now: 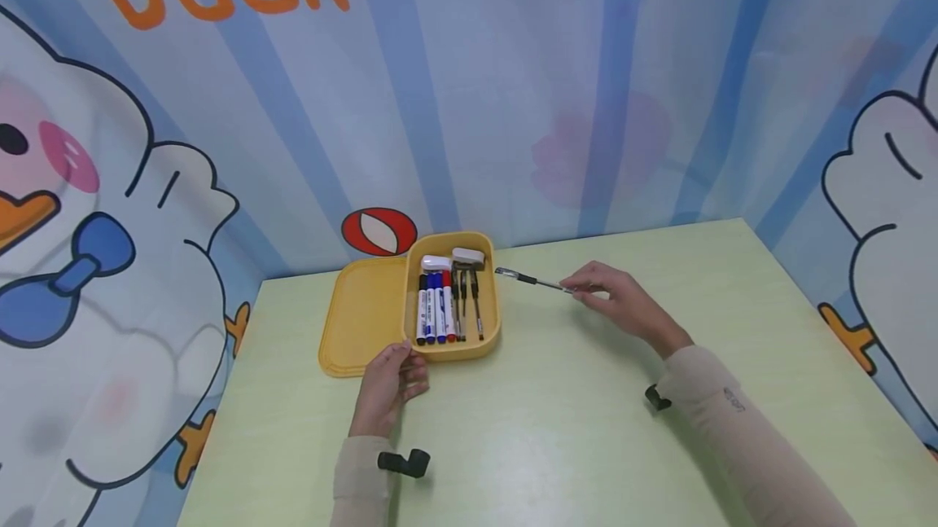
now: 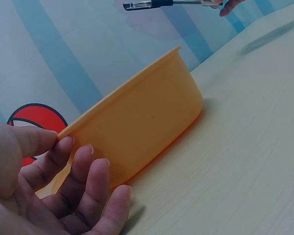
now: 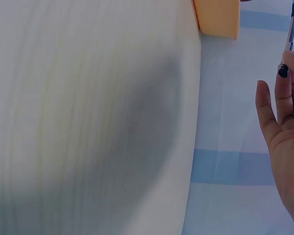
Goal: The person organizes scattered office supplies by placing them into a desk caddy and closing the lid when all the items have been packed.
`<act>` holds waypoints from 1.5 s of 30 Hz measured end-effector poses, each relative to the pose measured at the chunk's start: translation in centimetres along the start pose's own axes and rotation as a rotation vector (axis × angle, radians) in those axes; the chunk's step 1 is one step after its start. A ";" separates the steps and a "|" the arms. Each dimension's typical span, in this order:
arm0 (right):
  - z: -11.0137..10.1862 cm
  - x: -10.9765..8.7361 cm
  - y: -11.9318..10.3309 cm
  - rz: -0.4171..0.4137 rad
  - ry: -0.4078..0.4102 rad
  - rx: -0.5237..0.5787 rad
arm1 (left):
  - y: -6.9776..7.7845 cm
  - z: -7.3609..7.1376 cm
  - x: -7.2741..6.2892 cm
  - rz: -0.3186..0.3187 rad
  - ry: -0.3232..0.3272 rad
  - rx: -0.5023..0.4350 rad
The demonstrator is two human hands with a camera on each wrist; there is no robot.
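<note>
A gel pen [image 1: 536, 279] with a clear barrel and black grip is pinched near its end by my right hand [image 1: 623, 299]. It is held above the table, its capped tip pointing left toward a yellow box [image 1: 469, 352]. In the right wrist view, the pen's black end [image 3: 283, 70] shows between thumb and fingers. My left hand [image 1: 388, 384] pinches the box's rim at the near left corner, thumb on top and forefinger below. Inside the box lie several markers [image 1: 440, 307] with black, blue and red caps, black pens [image 1: 476, 303] and two white erasers [image 1: 467, 256].
A flat yellow lid [image 1: 362, 315] lies on the pale table [image 1: 542, 437], left of the box. Behind the table's far edge hangs a blue striped backdrop [image 1: 506, 103] with cartoon ducks. A black wrist camera [image 1: 405, 463] is strapped to the left sleeve.
</note>
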State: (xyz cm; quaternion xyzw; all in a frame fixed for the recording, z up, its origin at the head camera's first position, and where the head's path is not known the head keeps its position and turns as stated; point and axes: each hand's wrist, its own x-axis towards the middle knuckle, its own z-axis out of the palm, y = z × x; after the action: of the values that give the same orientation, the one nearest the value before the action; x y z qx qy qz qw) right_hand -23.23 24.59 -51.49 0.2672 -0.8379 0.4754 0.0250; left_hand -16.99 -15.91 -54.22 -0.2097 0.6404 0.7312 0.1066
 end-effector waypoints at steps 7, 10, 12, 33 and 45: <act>1.4 0.3 -1.6 0.005 0.020 0.018 | -0.1 -0.1 -0.1 -0.007 0.009 0.008; 1.9 0.5 -3.0 0.010 0.019 0.016 | -0.1 -0.2 -0.1 -0.010 0.017 0.009; 2.2 0.7 -4.2 0.017 0.013 0.019 | -0.1 -0.2 -0.1 -0.011 0.018 0.010; 5.1 2.2 -7.3 -0.003 0.015 0.124 | 0.0 0.0 0.0 -0.009 0.013 0.016; 7.6 3.2 -5.0 0.026 0.027 0.168 | 0.0 0.1 -0.1 -0.006 0.012 0.009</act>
State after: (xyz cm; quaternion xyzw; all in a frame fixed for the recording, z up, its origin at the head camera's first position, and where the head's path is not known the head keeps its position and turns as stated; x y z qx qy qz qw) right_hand -21.97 15.08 -50.78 0.2511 -0.7981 0.5476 0.0075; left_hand -16.95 -15.78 -54.16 -0.2155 0.6437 0.7266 0.1060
